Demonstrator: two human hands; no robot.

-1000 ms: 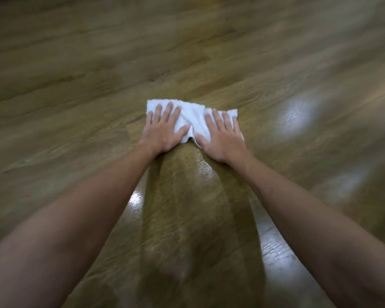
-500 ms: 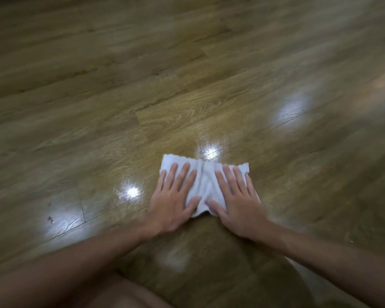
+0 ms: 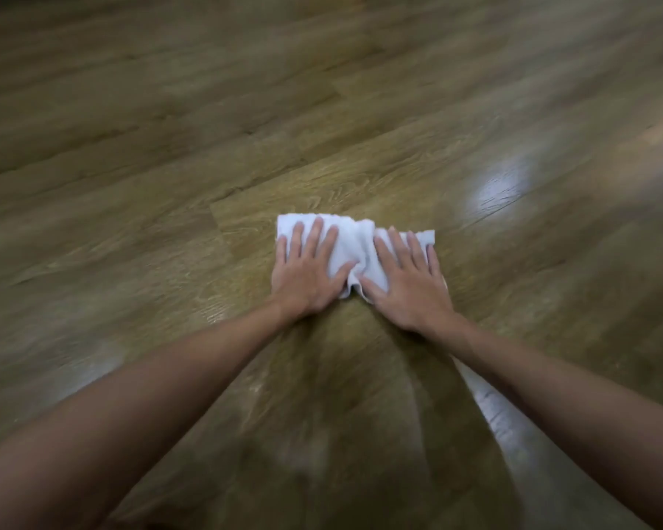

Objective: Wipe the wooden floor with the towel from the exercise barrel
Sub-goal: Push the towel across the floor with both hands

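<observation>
A small white towel (image 3: 355,244) lies flat on the wooden floor (image 3: 169,185), a little above the middle of the head view. My left hand (image 3: 307,271) presses on its left half with straight, spread fingers. On the right half my right hand (image 3: 406,285) presses the same way. Both thumbs point inward and almost meet over a fold at the towel's near edge. Both arms are stretched out forward. Most of the towel's near part is hidden under my palms.
Brown glossy floor planks fill the whole view. Bright light reflections sit on the floor at the right (image 3: 498,185) and beside my right forearm (image 3: 490,407). No exercise barrel or other object shows.
Half a second ago the towel and hands were drawn close to my body; now both arms have pushed the towel forward again, away from me, as in the earliest frame.
</observation>
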